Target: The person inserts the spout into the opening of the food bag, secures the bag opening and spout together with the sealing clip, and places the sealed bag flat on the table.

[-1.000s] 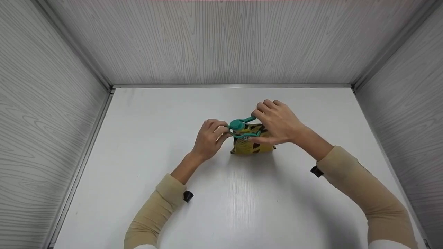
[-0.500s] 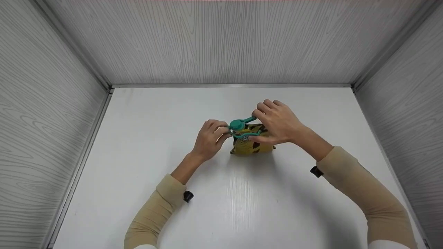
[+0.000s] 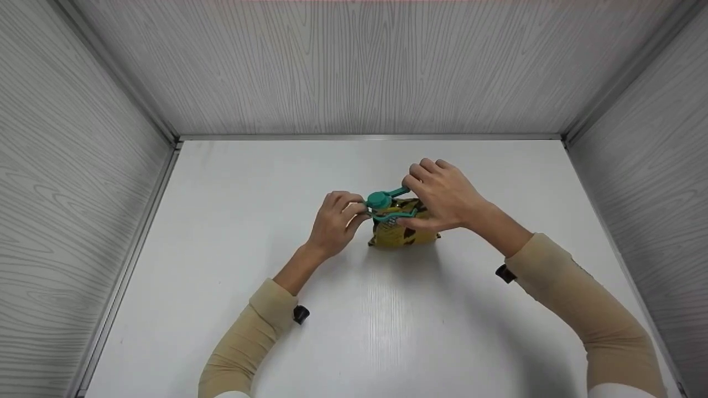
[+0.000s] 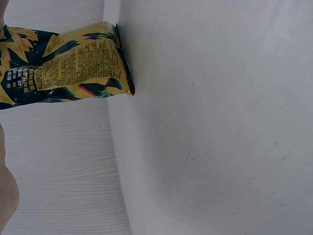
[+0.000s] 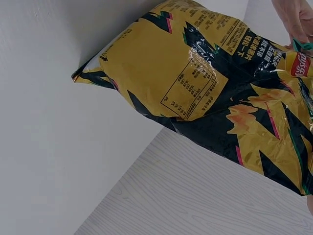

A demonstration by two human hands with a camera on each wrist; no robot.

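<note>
The yellow-and-black foil crisp bag [image 3: 402,235] stands upright on the white tabletop [image 3: 354,331], at about the centre of the surface, its base toward 6 o'clock. Its printed back panel shows in the left wrist view [image 4: 63,66], and the right wrist view [image 5: 215,93] shows the foil creased but intact.

A teal plastic sealing clip with a round hinge [image 3: 379,199] sits across the top of the bag, its 2 arms spread apart and running toward 3 o'clock. The arms appear to straddle the gathered bag mouth; the contact itself is hidden by the fingers.

The left hand [image 3: 335,223], at 9 o'clock of the bag, has its fingers curled and pinches the hinge end, apparently to steady the clip. The right hand [image 3: 442,194], at 3 o'clock, has its fingers bent over the upper arm and its thumb under the lower arm, a hold suited to squeezing them together.

Grey wood-grain panels [image 3: 354,66] enclose the table on 3 sides. A small black device [image 3: 300,314] is worn at the left wrist and another [image 3: 505,273] at the right.
</note>
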